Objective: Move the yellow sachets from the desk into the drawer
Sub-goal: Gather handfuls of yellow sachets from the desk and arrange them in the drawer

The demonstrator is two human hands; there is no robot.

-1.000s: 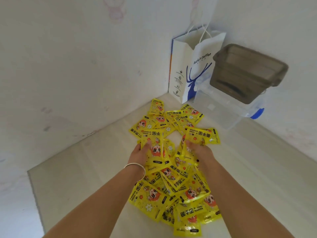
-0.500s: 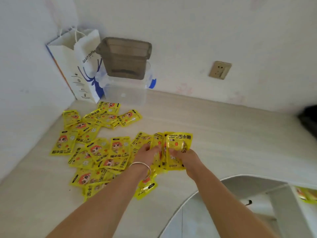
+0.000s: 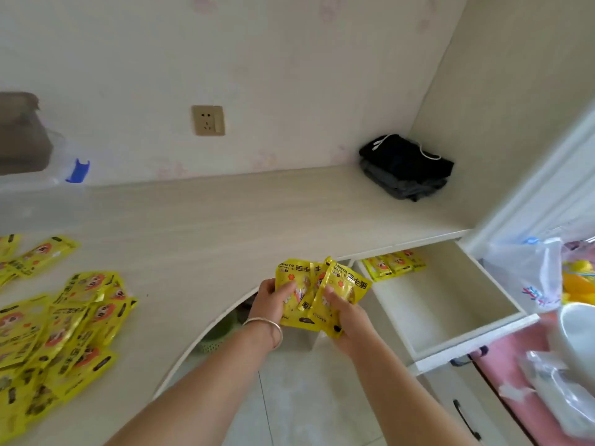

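Observation:
Both hands hold one bundle of yellow sachets [image 3: 317, 292] in the air over the desk's curved front edge, just left of the open drawer [image 3: 467, 341]. My left hand [image 3: 269, 299], with a bangle on its wrist, grips the bundle's left side. My right hand [image 3: 346, 312] grips its right side. A few yellow sachets [image 3: 392, 268] lie in a row at the back of the white drawer. Several more sachets [image 3: 64, 323] lie spread on the pale wooden desk [image 3: 225, 226] at the far left.
A folded dark garment [image 3: 405, 169] lies in the desk's back right corner. A clear box with a blue clip [image 3: 77, 170] stands at the back left. A wall socket [image 3: 207, 120] sits above the desk. Plastic bags [image 3: 528, 275] and a white bowl [image 3: 576, 329] crowd the right.
Both hands lifted a bundle of sachets off the pile and carried it to the right, to beside the open drawer. The view swung right with them, leaving the pile at the left.

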